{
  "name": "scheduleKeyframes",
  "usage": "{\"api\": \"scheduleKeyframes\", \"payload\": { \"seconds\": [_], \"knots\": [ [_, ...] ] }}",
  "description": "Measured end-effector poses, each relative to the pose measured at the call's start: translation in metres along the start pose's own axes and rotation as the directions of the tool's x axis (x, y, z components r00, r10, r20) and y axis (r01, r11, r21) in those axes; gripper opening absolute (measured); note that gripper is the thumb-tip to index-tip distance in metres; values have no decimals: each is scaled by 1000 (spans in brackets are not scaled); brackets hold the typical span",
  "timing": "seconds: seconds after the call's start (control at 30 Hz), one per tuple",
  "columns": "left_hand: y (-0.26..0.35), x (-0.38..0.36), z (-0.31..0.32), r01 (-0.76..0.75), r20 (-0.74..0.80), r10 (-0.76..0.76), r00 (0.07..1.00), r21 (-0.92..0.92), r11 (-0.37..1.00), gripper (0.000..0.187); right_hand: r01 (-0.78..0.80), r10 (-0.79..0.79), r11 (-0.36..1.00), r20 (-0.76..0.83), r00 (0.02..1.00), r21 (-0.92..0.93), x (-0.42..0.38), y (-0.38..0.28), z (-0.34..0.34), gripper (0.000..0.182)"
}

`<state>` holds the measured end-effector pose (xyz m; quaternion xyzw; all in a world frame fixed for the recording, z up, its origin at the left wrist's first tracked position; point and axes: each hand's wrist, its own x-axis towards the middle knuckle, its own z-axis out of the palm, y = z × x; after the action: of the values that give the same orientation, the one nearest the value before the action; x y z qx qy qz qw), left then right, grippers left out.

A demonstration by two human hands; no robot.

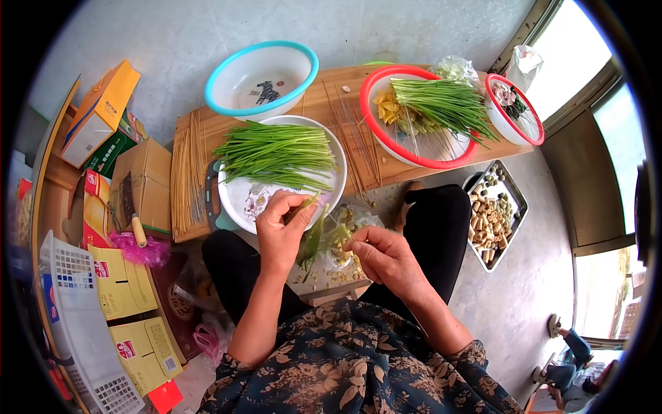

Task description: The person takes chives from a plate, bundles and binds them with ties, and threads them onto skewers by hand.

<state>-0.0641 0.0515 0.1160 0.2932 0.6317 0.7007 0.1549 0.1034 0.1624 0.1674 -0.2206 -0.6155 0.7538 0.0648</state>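
Note:
My left hand is closed, thumb and fingers pinching a few garlic chives whose green ends hang down. My right hand is closed round a thin skewer; one end sticks out below the fist, and the other points toward the left hand. Just beyond the left hand, a white basin holds a pile of long garlic chives. Under the hands, between the knees, are a clear plastic bag and green scraps, partly hidden.
Loose skewers lie on the wooden table. There are a blue-rimmed basin, a red-rimmed basin with chives and yellow pieces, and a smaller red-rimmed bowl. A tray of skewered food, boxes and a knife flank me.

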Motion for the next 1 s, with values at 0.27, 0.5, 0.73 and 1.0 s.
{"api": "scheduleKeyframes", "payload": {
  "seconds": [0.27, 0.5, 0.73, 1.0],
  "knots": [
    [17, -3, 5, -93, 17, 92, 996, 181, 979, 12, -2, 3, 1000, -15, 1000, 16, 4, -1, 1, 17],
    [10, 0, -4, -25, 17, 24, 1000, 87, 996, 23, 17, -16, 998, -24, 1000, 54, 3, -4, -3, 17],
    [10, 2, -5, 324, 188, -273, 944, -346, 881, 31, 3, -3, 1000, -15, 1000, -4, 1, -4, -2, 15],
    [9, 2, -4, 410, 204, -356, 912, -423, 808, 22, 1, -1, 1000, 9, 1000, -7, 3, 0, 0, 16]
  ]
}}
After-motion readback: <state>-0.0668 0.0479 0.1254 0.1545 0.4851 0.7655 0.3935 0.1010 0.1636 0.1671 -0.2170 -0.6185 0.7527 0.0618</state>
